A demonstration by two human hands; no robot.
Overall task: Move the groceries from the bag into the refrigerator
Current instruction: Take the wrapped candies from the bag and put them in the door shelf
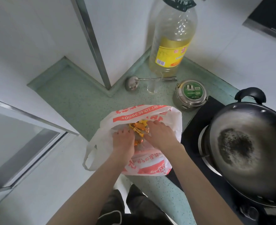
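Both hands are down in the bag mouth at centre frame. Left hand fingers curl onto the clear packet of orange-wrapped candies; right hand fingers lie spread over its far side, grip not clear. Packet sits between the hands, right under the fingertips; wrappers' long axis runs diagonal. One wrapper reads approx "OKVCHO". Bag on green tabletop, red print incl. "3600+". Upper frame: oil bottle, yellow label, text not legible.
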